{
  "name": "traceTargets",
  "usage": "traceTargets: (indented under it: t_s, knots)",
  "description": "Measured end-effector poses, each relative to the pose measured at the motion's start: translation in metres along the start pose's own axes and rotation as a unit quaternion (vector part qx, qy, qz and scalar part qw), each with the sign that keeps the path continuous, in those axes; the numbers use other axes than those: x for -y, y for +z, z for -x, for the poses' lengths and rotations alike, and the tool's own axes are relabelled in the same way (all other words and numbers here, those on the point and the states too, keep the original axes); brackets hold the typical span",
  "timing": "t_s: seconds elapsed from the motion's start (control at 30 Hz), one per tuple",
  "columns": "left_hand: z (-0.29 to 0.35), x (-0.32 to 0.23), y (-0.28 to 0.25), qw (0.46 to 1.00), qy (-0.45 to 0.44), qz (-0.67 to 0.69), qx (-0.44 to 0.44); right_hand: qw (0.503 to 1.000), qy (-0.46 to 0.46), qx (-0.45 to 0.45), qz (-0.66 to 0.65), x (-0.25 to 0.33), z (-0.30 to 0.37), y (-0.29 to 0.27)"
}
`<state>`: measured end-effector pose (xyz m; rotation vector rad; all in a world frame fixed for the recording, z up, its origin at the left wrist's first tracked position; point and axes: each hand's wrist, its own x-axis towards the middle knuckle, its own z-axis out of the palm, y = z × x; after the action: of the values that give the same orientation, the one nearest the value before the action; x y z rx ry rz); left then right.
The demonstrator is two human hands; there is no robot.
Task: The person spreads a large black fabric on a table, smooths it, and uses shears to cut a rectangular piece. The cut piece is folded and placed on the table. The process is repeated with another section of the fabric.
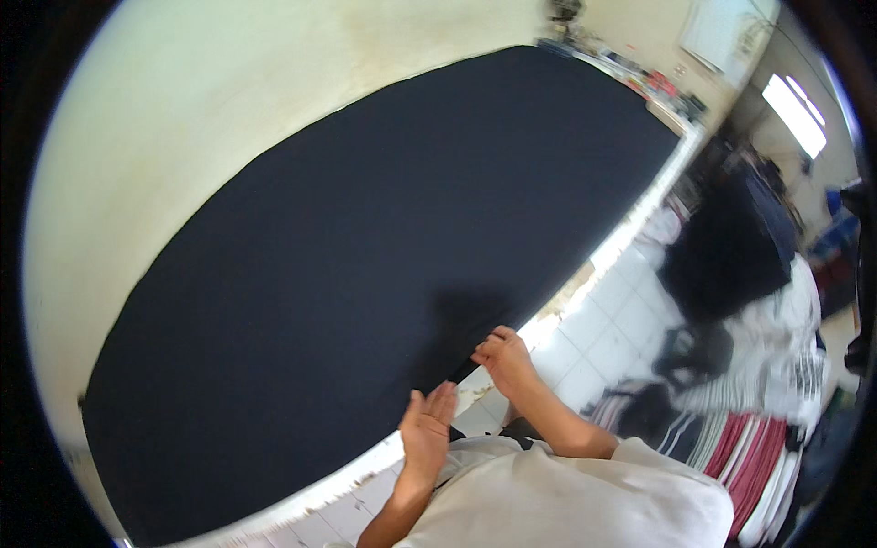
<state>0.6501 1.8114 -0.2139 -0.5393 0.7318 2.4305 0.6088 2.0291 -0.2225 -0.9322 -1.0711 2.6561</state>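
A large sheet of black cloth [365,228] lies spread flat over a long white table [352,468], nearly to its near edge. My left hand [427,431] is at that near edge, fingers stretched out and thumb apart, touching or just over the cloth's border. A little farther right, my right hand [504,359] has its fingers bent and pinched on the cloth's edge. Between the two hands the edge looks slightly lifted or folded. A dark shadow falls on the cloth beyond my right hand.
A pale wall [183,119] runs along the table's far side. Small items, one of them a red thing [660,84], crowd the far right end. On the tiled floor [607,315] to the right stand a black fabric heap [731,247] and stacked folded red fabric [744,461].
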Motion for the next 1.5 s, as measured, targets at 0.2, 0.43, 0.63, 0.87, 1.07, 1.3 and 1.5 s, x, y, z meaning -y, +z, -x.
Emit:
traceTargets:
  t_s: [0.2, 0.43, 0.63, 0.87, 1.07, 1.3, 1.5]
  knots:
    - [-0.001, -0.011, 0.016, 0.899, 0.283, 0.120, -0.311, 0.989, 0.021, -0.079, 0.121, 0.128, -0.098, -0.057]
    - [0.023, -0.038, 0.018, 0.900, 0.351, 0.153, -0.209, 0.990, 0.055, 0.034, 0.123, 0.237, -0.127, -0.074]
    - [0.020, 0.017, 0.001, 0.897, 0.372, 0.108, -0.213, 0.972, -0.044, 0.038, 0.229, 0.193, -0.110, -0.129]
    - [0.062, 0.021, 0.085, 0.827, 0.191, -0.275, -0.451, 0.877, -0.063, 0.041, 0.474, 0.230, -0.068, -0.109]
    - [-0.050, 0.021, 0.127, 0.467, 0.442, -0.657, -0.394, 0.494, -0.547, 0.197, 0.647, 0.127, -0.066, -0.023]
    - [-0.095, 0.033, 0.097, 0.327, 0.316, -0.824, -0.339, 0.430, -0.490, 0.203, 0.730, 0.136, -0.096, -0.023]
    - [-0.117, 0.047, 0.134, 0.325, 0.267, -0.884, -0.205, 0.398, -0.414, 0.102, 0.813, 0.193, -0.145, -0.048]
